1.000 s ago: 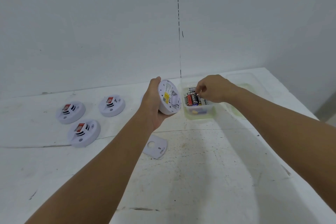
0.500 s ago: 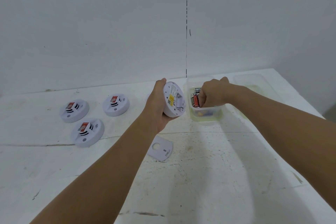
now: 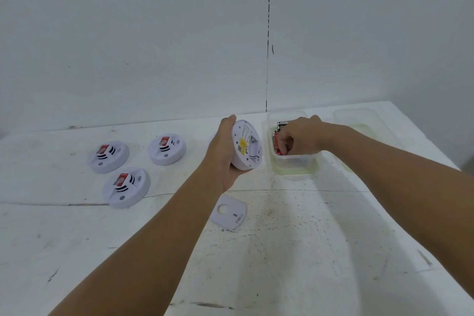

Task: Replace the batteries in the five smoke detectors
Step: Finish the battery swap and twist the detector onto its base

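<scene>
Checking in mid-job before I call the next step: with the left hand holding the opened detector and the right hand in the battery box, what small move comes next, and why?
Probably lift the right hand out of the clear box with the red battery its fingers curl around, toward the detector that the left hand holds back-side up. Its cover plate lies on the table.

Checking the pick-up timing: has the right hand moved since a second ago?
Yes. The right hand has dropped from above the batteries down into the clear box, judged against the box rim, and its fingers now curl on a red battery.
</scene>
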The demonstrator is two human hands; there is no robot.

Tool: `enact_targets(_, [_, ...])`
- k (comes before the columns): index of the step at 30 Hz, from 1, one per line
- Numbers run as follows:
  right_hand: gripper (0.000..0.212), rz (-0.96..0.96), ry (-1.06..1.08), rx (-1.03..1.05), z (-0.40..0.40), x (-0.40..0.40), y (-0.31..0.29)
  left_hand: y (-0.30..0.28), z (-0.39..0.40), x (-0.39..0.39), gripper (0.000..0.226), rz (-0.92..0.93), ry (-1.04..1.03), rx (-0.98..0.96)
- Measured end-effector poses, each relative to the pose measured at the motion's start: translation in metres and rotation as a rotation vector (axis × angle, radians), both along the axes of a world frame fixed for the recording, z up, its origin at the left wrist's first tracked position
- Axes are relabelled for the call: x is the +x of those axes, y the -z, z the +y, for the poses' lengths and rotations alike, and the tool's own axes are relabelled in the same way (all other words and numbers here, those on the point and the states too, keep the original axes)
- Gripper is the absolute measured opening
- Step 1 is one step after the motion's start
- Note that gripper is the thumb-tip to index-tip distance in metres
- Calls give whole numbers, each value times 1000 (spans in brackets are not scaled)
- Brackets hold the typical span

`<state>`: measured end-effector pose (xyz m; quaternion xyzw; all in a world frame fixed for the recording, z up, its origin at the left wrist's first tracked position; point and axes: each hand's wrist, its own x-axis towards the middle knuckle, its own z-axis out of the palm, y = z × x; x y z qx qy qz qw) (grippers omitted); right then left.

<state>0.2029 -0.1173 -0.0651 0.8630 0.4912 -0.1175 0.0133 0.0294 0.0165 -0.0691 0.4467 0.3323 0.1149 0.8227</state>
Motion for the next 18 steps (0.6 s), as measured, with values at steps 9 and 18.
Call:
enact_targets(9, [32, 3, -32, -102, 4, -4, -4, 2, 2, -6, 51, 14, 7, -17])
enact_targets(18, [12, 226, 120, 155, -3, 2, -12, 5, 10, -13, 55, 3, -21, -50])
